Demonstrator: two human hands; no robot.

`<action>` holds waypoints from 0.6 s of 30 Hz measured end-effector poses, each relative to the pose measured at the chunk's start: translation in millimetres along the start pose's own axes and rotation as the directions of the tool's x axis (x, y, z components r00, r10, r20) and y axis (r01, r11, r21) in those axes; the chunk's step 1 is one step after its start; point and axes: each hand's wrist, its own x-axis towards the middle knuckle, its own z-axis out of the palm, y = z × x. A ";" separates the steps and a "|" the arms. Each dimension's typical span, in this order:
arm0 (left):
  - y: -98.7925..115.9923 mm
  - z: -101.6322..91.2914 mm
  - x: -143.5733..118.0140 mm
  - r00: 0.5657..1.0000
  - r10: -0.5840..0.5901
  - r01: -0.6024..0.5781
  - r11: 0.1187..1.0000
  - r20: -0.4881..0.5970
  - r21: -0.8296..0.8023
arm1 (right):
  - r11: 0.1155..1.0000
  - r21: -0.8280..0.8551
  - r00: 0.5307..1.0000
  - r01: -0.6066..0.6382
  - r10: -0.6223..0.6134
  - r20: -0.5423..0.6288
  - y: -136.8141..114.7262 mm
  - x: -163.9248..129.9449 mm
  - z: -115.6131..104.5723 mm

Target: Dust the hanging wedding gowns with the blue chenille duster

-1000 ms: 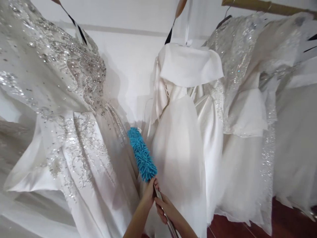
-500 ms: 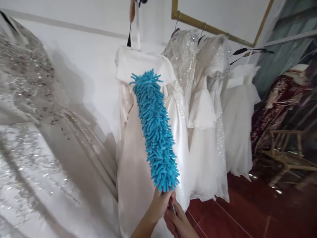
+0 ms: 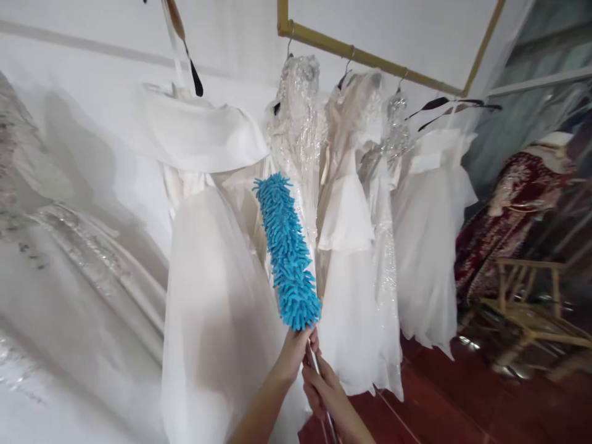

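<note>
A duster (image 3: 287, 253) with a fluffy blue microfibre head points up and away from me, tilted to the left. My left hand (image 3: 298, 348) is wrapped round its handle just under the head. Lower on the metal handle, my right hand (image 3: 324, 388) is closed too. Behind the duster's left side hangs a white off-shoulder dress (image 3: 208, 265). The duster's tip lies in front of a sparkly beaded gown (image 3: 298, 117); whether it touches the fabric I cannot tell.
More white gowns (image 3: 349, 216) hang from a gold rail (image 3: 370, 58) along the wall. A beaded dress (image 3: 83, 246) spreads at the left. On the right stand a dark red embroidered dress (image 3: 522, 191) and a wooden stool (image 3: 531, 302) on the red floor (image 3: 435, 394).
The view has swung to the right, so the dresses sit further left. The duster has moved off the off-shoulder dress's front to its right side, and its head appears lower and smaller.
</note>
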 end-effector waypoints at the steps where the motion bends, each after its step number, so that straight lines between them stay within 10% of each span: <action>1: -0.1 1.5 6.8 1.000 0.025 -0.025 1.000 -0.008 0.001 | 1.000 0.011 1.000 -0.007 0.006 0.029 -4.4 5.4 -4.3; 11: 8.2 -28.8 62.6 0.966 0.051 -0.104 0.974 -0.255 -0.201 | 0.984 0.083 0.965 -0.156 0.134 0.226 -28.7 68.8 -4.2; 18: -26.8 -52.9 90.1 0.953 -0.065 -0.015 0.965 -0.295 -0.260 | 0.964 0.107 0.958 -0.242 0.220 0.184 -1.1 84.7 -14.0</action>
